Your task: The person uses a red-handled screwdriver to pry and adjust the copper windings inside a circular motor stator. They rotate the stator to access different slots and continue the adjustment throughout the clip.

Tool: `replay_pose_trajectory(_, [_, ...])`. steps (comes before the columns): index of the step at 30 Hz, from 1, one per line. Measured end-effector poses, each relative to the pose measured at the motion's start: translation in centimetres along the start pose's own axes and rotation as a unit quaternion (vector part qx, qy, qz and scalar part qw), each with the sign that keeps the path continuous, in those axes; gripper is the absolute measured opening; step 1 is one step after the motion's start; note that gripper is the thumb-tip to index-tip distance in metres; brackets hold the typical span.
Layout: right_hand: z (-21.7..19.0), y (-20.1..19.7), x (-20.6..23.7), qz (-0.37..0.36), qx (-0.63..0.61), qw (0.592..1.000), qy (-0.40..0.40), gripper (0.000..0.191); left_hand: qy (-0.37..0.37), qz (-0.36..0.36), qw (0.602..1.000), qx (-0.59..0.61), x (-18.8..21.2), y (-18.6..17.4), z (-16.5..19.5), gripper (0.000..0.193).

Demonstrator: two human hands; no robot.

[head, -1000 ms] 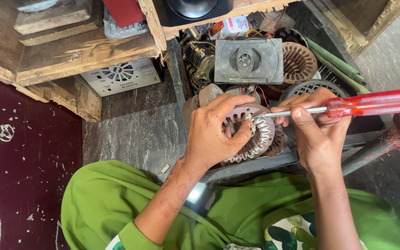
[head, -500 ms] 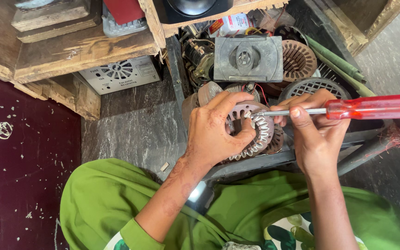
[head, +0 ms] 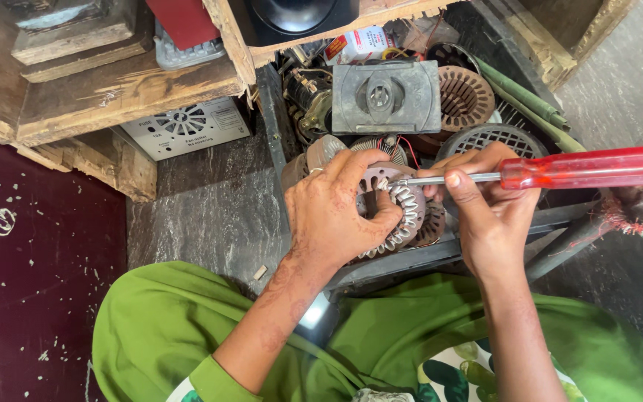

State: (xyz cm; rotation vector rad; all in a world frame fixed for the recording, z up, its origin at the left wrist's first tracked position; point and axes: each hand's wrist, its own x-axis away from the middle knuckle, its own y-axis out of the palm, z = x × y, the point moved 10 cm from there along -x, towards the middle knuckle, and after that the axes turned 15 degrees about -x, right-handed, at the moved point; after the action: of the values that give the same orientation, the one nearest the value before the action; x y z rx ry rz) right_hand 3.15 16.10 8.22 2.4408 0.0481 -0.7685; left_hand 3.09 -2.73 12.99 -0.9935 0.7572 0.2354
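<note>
My left hand (head: 336, 212) grips a round metal motor stator (head: 403, 212) with white slot liners, thumb across its middle. My right hand (head: 489, 208) holds a screwdriver (head: 582, 170) with a clear red handle, its metal tip resting on the stator's top rim. Both hands work above my knees, which are covered in green cloth.
Behind the hands a dark crate (head: 426, 257) holds motor parts: a grey square housing (head: 386, 97), a brown laminated stator (head: 466, 97), a grey grille (head: 489, 138). A white vented box (head: 184, 126) sits under a wooden shelf (head: 113, 89). Dark red floor lies to the left.
The hands and stator stay in nearly the same place. The screwdriver tip has shifted slightly along the stator's rim.
</note>
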Motion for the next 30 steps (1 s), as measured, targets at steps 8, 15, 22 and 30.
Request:
replay_pose_trajectory(8, [0.01, 0.09, 0.09, -0.005, 0.007, 1.000, -0.010, 0.022, 0.006, -0.008, 0.999, -0.040, -0.07, 0.24, 0.20, 0.042])
replay_pose_trajectory(15, [-0.01, -0.25, 0.25, 0.021, -0.012, 0.999, -0.027, 0.018, 0.010, -0.001, 1.000, 0.005, 0.31, 0.29, -0.17, 0.042])
replay_pose_trajectory(22, [-0.16, -0.25, 0.21, 0.007, -0.036, 0.999, -0.036, 0.019, 0.012, 0.006, 0.999, 0.045, 0.50, 0.07, -0.36, 0.042])
replay_pose_trajectory(30, [-0.24, -0.61, 0.63, 0.014, -0.036, 0.999, -0.036, 0.022, 0.017, 0.000, 0.998, 0.067, 0.55, -0.12, -0.28, 0.041])
